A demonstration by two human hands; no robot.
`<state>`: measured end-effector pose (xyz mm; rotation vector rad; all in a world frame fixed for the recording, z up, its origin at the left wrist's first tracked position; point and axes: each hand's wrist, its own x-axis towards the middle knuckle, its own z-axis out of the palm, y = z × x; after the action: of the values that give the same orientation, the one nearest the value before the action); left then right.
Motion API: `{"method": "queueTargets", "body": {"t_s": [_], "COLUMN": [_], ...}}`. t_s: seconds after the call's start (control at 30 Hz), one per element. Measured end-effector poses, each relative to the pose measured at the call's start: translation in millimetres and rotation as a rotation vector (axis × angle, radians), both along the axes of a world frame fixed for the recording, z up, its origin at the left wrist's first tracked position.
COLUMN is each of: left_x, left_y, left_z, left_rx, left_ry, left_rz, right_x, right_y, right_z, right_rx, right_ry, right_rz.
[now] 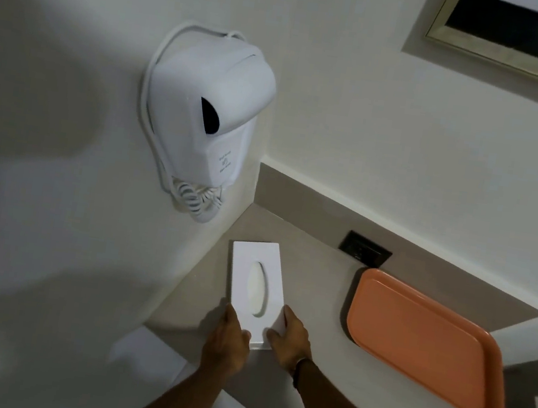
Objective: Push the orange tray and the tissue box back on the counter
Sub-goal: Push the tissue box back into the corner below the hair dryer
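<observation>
A white tissue box (254, 264) with an oval slot lies flat on the beige counter (312, 279), close to the left wall. My left hand (229, 340) grips its near left corner and my right hand (290, 340) grips its near right corner, fingers curled over the edges. An empty orange tray (421, 342) lies to the right on the counter, its far end near the back ledge and its near right corner sticking out past the counter's front edge.
A white wall-mounted hair dryer (204, 115) with a coiled cord hangs on the left wall above the counter corner. A black socket plate (364, 252) sits in the back ledge behind the tray. A framed mirror (525, 39) hangs at top right.
</observation>
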<state>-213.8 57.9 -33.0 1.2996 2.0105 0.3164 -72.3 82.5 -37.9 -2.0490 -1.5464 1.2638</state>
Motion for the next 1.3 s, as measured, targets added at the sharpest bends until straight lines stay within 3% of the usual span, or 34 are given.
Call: {"method": "queueTargets", "body": {"t_s": [0.27, 0.67, 1.13, 1.2, 1.3], "left_x": [-17, -45, -49, -48, -49], "left_y": [44, 138, 157, 153, 141], "left_z": [10, 3, -1, 1, 9], "left_rx": [0.068, 0.038, -0.001, -0.006, 0.077], "left_ry": [-0.064, -0.072, -0.073, -0.034, 0.192], "left_rz": [-0.031, -0.081, -0.116, -0.117, -0.146], "right_x": [-14, -41, -42, -39, -30], "right_y": [34, 118, 136, 134, 122], "right_z": [9, 4, -3, 0, 6], "right_rx": [0.017, 0.005, -0.019, -0.021, 0.020], "right_ry": [0.082, 0.058, 0.012, 0.001, -0.036], "right_rz": [-0.076, -0.150, -0.121, -0.076, -0.041]}}
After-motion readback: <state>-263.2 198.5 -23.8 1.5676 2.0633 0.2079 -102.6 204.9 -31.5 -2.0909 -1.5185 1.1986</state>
